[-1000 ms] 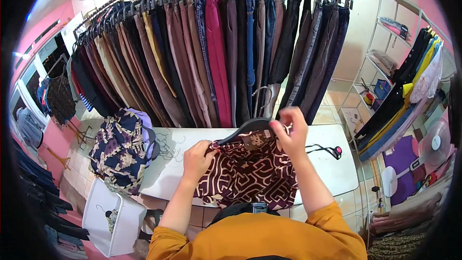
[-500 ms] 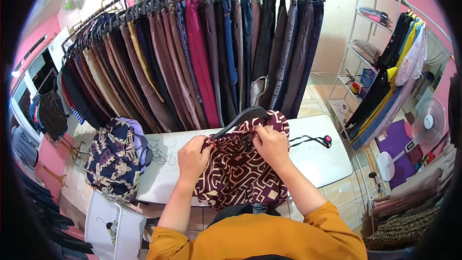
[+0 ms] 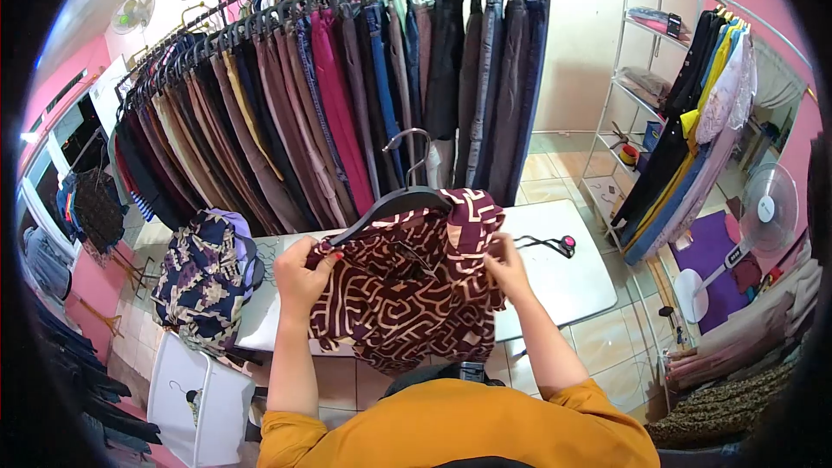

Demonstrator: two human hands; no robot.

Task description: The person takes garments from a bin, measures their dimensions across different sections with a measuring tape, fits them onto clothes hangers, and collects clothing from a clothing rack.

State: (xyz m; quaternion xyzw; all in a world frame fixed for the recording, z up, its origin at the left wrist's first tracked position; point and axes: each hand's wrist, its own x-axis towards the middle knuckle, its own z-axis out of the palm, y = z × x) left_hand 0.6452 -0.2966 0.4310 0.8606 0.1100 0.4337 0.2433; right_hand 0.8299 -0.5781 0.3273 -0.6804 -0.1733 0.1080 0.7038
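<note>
A maroon garment with a cream maze-like print hangs in front of me on a black hanger, its metal hook pointing up. My left hand is closed on the garment's left shoulder by the hanger's end, thumb on the cloth. On the other side my right hand pinches the cloth's right edge below the shoulder. The hanger's right arm is hidden inside the fabric. Behind the garment is a white table.
Patterned clothes are heaped at the table's left end, beside loose wire hangers. A black cord with a round pink-centred piece lies on the right. Trousers hang on a long rack behind. A standing fan is at right.
The hanger and garment have moved left, with the hook turned and more upright. My right hand has shifted from the neckline out to the garment's right edge.
</note>
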